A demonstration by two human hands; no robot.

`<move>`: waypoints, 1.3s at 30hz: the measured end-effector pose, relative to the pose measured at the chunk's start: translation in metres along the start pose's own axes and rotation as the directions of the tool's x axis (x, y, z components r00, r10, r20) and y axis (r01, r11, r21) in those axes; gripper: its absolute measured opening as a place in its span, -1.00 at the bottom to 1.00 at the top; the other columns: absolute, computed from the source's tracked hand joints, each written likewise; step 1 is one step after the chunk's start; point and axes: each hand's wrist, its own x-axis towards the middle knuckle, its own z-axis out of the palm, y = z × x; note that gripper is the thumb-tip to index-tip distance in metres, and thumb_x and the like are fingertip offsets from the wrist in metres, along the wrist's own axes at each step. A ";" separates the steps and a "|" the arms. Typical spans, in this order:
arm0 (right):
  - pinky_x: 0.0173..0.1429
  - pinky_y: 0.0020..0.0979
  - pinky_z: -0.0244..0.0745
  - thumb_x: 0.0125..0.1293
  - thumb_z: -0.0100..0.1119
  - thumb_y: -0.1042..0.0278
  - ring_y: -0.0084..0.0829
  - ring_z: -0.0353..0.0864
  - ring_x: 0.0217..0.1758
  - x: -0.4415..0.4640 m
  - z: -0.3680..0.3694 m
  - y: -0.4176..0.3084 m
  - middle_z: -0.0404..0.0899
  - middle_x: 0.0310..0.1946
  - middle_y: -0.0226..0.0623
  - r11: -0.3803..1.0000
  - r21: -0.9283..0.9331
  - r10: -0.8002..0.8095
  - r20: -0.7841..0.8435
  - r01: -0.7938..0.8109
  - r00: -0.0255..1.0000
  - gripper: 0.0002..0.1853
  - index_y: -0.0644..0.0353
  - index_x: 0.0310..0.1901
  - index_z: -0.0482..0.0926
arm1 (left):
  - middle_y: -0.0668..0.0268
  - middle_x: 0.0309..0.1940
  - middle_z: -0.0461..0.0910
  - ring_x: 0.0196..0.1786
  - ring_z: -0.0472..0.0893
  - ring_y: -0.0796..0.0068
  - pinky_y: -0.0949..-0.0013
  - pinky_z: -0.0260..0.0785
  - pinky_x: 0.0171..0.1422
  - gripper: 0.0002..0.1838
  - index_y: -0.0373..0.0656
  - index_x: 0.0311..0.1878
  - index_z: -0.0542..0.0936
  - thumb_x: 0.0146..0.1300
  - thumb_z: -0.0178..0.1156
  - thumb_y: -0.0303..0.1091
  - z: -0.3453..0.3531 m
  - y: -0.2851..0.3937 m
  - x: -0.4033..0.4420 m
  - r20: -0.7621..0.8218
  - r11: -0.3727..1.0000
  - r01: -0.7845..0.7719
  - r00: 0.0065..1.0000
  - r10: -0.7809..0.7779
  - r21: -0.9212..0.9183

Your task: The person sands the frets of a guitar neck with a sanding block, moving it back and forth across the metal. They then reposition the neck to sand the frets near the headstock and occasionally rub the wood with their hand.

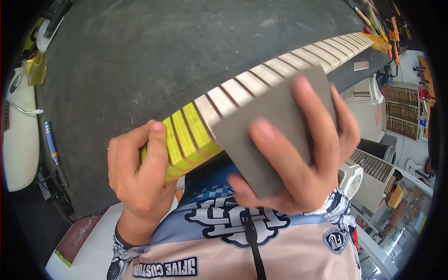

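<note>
A guitar neck [247, 84] runs diagonally from my left hand toward the far right, its pale fretboard crossed by dark lines. Yellow-green tape [189, 130] covers its near end. My left hand [137, 172] is wrapped round that taped end, thumb and fingers closed on it. In my right hand [305, 175] is a flat grey sanding pad [282, 109], blurred a little by motion. Fingers spread over its top face and the thumb is at its lower edge. The pad overlaps the fretboard's near edge; whether it touches the wood I cannot tell.
A dark worktop [140, 51] lies under and beyond the neck. Along its left side are a blue pen-like tool [51, 142], a roll of tape [37, 70] and a pale guitar body [21, 135]. A small metal plate [360, 66] and several tools are at the far right.
</note>
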 end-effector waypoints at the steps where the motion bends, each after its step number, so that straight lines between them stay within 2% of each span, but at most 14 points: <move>1: 0.38 0.04 0.38 0.15 0.37 -0.34 0.02 0.69 0.19 -0.005 -0.003 -0.004 0.67 0.09 0.27 1.000 0.004 0.011 -0.001 -0.011 1.000 -0.36 0.01 0.08 0.76 | -0.01 -0.19 0.67 -0.25 0.62 0.14 0.27 0.45 -0.20 -0.48 -0.43 0.06 0.67 -0.03 0.49 -0.46 0.000 -0.001 -0.001 -0.001 1.000 -0.001 1.000 0.001 -0.002; 3: 0.38 0.02 0.37 0.14 0.37 -0.33 -0.01 0.68 0.19 -0.003 0.003 -0.002 0.69 0.08 0.21 1.000 0.009 0.015 -0.039 -0.014 0.999 -0.36 0.01 0.07 0.76 | -0.01 -0.19 0.67 -0.25 0.62 0.14 0.27 0.45 -0.20 -0.48 -0.43 0.07 0.67 -0.02 0.50 -0.47 0.000 0.000 -0.001 -0.001 1.000 0.003 1.000 -0.003 0.007; 5: 0.35 -0.01 0.38 0.07 0.43 -0.21 -0.03 0.68 0.17 0.020 0.010 0.003 0.70 0.08 0.09 1.000 -0.008 0.019 -0.007 -0.019 1.000 -0.39 0.02 0.07 0.76 | 0.00 -0.19 0.67 -0.25 0.61 0.14 0.26 0.45 -0.20 -0.48 -0.43 0.07 0.68 -0.03 0.50 -0.47 0.001 0.004 0.001 -0.011 1.000 0.003 1.000 -0.003 0.017; 7: 0.33 -0.05 0.39 -0.01 0.49 -0.09 -0.06 0.67 0.15 0.033 0.013 0.002 0.72 0.08 -0.02 0.999 -0.035 0.041 0.045 -0.040 0.998 -0.41 0.02 0.07 0.77 | 0.02 -0.16 0.68 -0.19 0.63 0.12 0.25 0.49 -0.11 -0.38 -0.39 0.12 0.67 -0.10 0.58 -0.47 -0.002 0.004 -0.001 0.026 1.000 0.018 0.999 -0.018 0.011; 9: 0.34 -0.03 0.40 0.01 0.49 -0.11 -0.03 0.67 0.17 0.024 0.013 0.002 0.71 0.08 0.10 1.000 -0.017 0.022 -0.003 -0.022 1.000 -0.40 0.01 0.09 0.75 | 0.03 -0.15 0.68 -0.16 0.64 0.12 0.24 0.51 -0.06 -0.33 -0.37 0.14 0.67 -0.14 0.63 -0.46 -0.005 0.002 -0.001 0.044 1.000 0.030 0.999 -0.030 0.007; 14: 0.35 0.34 0.33 0.40 0.03 -0.45 0.32 0.53 0.29 -0.049 -0.031 -0.002 0.57 0.16 0.37 0.995 -0.050 0.088 0.078 -0.084 0.993 -0.34 -0.09 0.23 0.61 | 0.04 -0.14 0.68 -0.15 0.64 0.15 0.25 0.50 -0.06 -0.32 -0.36 0.15 0.67 -0.15 0.65 -0.45 -0.003 0.003 -0.001 0.037 0.999 0.049 0.998 -0.048 -0.015; 17: 0.37 0.38 0.28 0.43 -0.05 -0.51 0.45 0.45 0.33 -0.058 -0.027 -0.004 0.47 0.29 0.38 0.992 -0.073 0.101 -0.052 -0.105 0.994 -0.31 -0.22 0.36 0.49 | 0.04 -0.14 0.68 -0.16 0.65 0.16 0.26 0.50 -0.06 -0.31 -0.36 0.16 0.67 -0.14 0.65 -0.44 -0.002 0.004 -0.001 0.033 0.999 0.052 0.998 -0.052 -0.002; 20: 0.39 0.38 0.26 0.43 -0.08 -0.55 0.49 0.41 0.34 -0.056 -0.022 -0.009 0.42 0.35 0.35 0.990 -0.077 0.121 -0.024 -0.122 0.992 -0.31 -0.30 0.39 0.44 | 0.04 -0.13 0.68 -0.16 0.65 0.16 0.26 0.50 -0.06 -0.30 -0.36 0.17 0.67 -0.14 0.65 -0.44 -0.002 0.004 -0.001 0.033 0.999 0.037 0.999 -0.037 0.007; 25: 0.43 0.36 0.25 0.39 0.05 -0.54 0.35 0.45 0.36 -0.043 -0.013 -0.010 0.46 0.34 0.31 0.991 -0.018 0.130 0.002 -0.130 0.992 -0.33 -0.30 0.34 0.48 | 0.04 -0.14 0.69 -0.16 0.64 0.14 0.24 0.50 -0.06 -0.30 -0.36 0.17 0.67 -0.14 0.64 -0.44 -0.002 0.004 -0.002 0.033 0.999 0.034 0.999 -0.034 0.019; 29: 0.40 0.21 0.33 0.29 0.25 -0.40 0.07 0.61 0.27 -0.012 0.005 0.002 0.63 0.18 0.18 0.999 0.025 0.042 -0.043 -0.041 0.998 -0.40 -0.14 0.15 0.67 | 0.03 -0.14 0.69 -0.16 0.64 0.11 0.23 0.50 -0.06 -0.32 -0.36 0.18 0.66 -0.10 0.62 -0.45 -0.001 0.003 -0.002 0.026 1.000 0.019 0.999 -0.019 0.022; 32: 0.37 0.09 0.39 0.16 0.37 -0.30 -0.01 0.67 0.20 0.019 0.030 0.010 0.70 0.09 0.14 1.000 0.012 0.012 -0.097 -0.011 0.995 -0.42 -0.05 0.07 0.74 | 0.02 -0.14 0.69 -0.16 0.64 0.11 0.23 0.51 -0.06 -0.33 -0.36 0.19 0.66 -0.08 0.60 -0.46 0.000 0.003 -0.003 0.016 0.999 0.003 1.000 -0.003 0.044; 35: 0.37 0.02 0.41 0.07 0.43 -0.25 -0.04 0.69 0.18 0.020 0.031 0.011 0.70 0.09 0.14 1.000 -0.002 0.010 -0.114 -0.010 0.993 -0.39 -0.05 0.08 0.75 | 0.01 -0.15 0.70 -0.17 0.64 0.10 0.22 0.52 -0.07 -0.37 -0.37 0.17 0.66 -0.07 0.57 -0.50 -0.001 0.004 -0.002 0.021 0.999 0.023 0.999 -0.024 0.029; 39: 0.38 0.08 0.41 0.20 0.35 -0.32 -0.05 0.69 0.21 -0.009 0.001 -0.001 0.69 0.11 0.14 1.000 0.006 0.030 -0.056 -0.030 0.998 -0.41 -0.09 0.12 0.72 | -0.02 -0.14 0.69 -0.18 0.64 0.11 0.23 0.50 -0.10 -0.41 -0.39 0.14 0.66 -0.05 0.54 -0.53 -0.002 0.002 -0.002 0.029 0.999 0.040 0.999 -0.040 0.002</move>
